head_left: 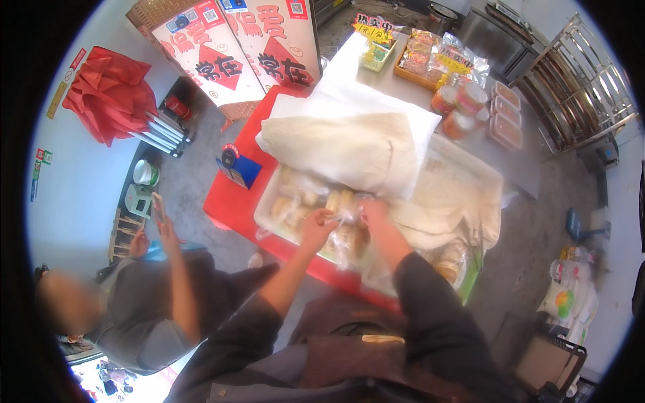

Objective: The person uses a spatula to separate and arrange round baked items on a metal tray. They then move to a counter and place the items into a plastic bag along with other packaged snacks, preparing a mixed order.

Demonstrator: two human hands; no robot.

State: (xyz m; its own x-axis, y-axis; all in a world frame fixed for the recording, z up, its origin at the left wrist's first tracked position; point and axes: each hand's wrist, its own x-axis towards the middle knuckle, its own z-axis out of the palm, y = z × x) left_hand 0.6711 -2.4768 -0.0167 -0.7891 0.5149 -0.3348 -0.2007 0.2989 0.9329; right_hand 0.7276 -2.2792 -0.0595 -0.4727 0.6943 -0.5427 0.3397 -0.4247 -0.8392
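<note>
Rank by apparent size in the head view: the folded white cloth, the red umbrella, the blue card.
1. Folded white cloth
2. Red umbrella, smaller, though the fisheye rim distorts it
3. Blue card, clearly smallest

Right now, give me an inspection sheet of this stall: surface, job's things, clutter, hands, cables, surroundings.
Surface: red table carrying a white tray, partly under a pale cloth.
Job's things: clear bag of round flatbreads, over the tray; more flatbreads lie in the tray.
Clutter: jars, packaged snacks and lidded boxes on the far counter; blue card at the table edge.
Hands: left hand and right hand both grip the bag's mouth.
Cables: nothing seen.
Surroundings: seated person to the left holding a phone; folded red umbrella; signboards; metal rack.
</note>
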